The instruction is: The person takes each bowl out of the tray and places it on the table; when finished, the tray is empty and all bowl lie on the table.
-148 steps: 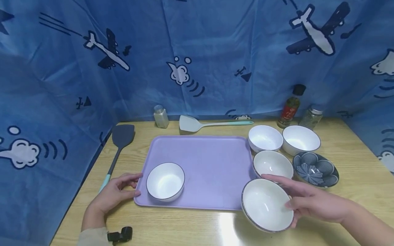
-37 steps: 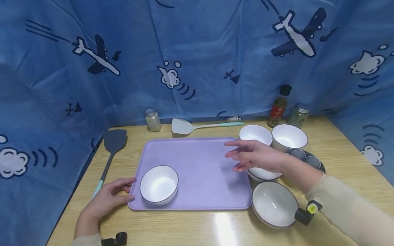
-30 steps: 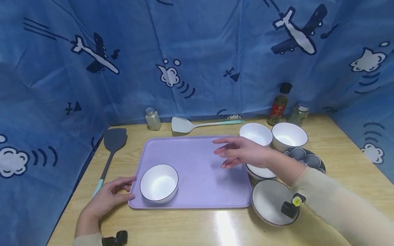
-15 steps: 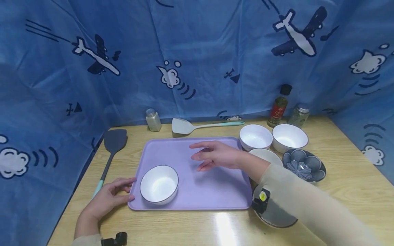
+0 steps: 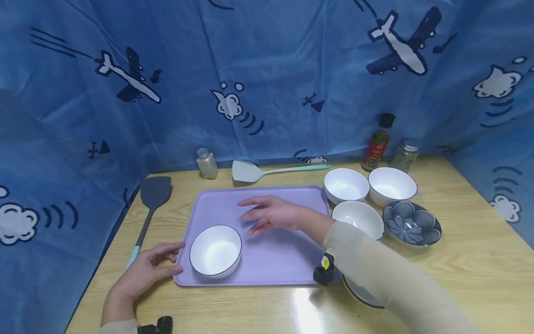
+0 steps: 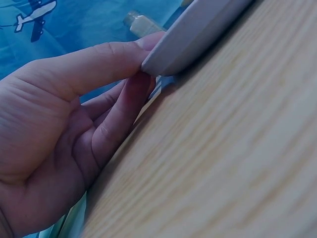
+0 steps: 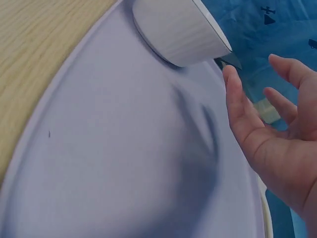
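A lilac tray (image 5: 288,264) lies on the wooden table, carrying one white bowl with a dark rim (image 5: 215,250) near its left end. My left hand (image 5: 143,269) pinches the tray's left edge; the left wrist view shows the thumb (image 6: 94,64) on the rim and a finger beneath it. Over the middle of the tray hovers my right hand (image 5: 273,213), fingers spread, holding nothing. Its fingertips are just right of the bowl without touching it, and its shadow falls on the tray in the right wrist view.
Several bowls stand right of the tray, including a dark patterned one (image 5: 410,222); my right sleeve partly covers the nearest bowl (image 5: 363,292). A dark spatula (image 5: 155,192) lies left, a pale spatula (image 5: 248,171) behind. A shaker (image 5: 207,163), bottle (image 5: 377,146) and jar (image 5: 404,155) line the back.
Earlier my right hand held a cream bowl, which now sits at the tray's lower right corner. The emptied hand has travelled left across the tray towards the white bowl. My left hand stays put.
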`<action>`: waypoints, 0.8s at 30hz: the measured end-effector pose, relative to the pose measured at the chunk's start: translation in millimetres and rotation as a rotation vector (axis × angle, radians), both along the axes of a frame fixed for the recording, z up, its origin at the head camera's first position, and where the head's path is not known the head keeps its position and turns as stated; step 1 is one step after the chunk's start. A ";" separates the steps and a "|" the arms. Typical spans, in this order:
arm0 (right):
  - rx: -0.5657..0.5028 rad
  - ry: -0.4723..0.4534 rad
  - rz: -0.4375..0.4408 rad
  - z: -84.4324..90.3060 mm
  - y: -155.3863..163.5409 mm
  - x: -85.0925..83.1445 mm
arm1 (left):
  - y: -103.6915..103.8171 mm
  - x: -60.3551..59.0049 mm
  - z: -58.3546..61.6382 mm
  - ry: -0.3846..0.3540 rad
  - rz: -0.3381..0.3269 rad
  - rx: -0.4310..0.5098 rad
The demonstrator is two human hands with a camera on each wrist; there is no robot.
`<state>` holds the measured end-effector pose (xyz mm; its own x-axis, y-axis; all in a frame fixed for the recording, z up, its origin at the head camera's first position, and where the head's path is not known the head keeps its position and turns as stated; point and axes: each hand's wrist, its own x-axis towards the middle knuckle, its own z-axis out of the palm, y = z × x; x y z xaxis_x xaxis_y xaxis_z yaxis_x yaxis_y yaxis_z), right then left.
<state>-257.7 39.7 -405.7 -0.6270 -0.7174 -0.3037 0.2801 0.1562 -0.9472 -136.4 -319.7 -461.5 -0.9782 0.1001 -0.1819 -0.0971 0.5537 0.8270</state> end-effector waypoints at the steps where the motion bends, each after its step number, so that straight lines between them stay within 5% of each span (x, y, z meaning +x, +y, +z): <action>1: 0.002 -0.003 0.004 -1.8 -3.0 0.5 | -0.1 0.2 0.7 0.001 0.001 0.000; 15: 0.031 -0.092 0.183 -11.2 -20.6 17.2 | -0.5 0.6 2.8 0.010 0.003 -0.001; 24: 0.037 -0.103 0.148 -15.4 -26.6 25.9 | -1.3 0.6 0.8 0.027 -0.013 0.025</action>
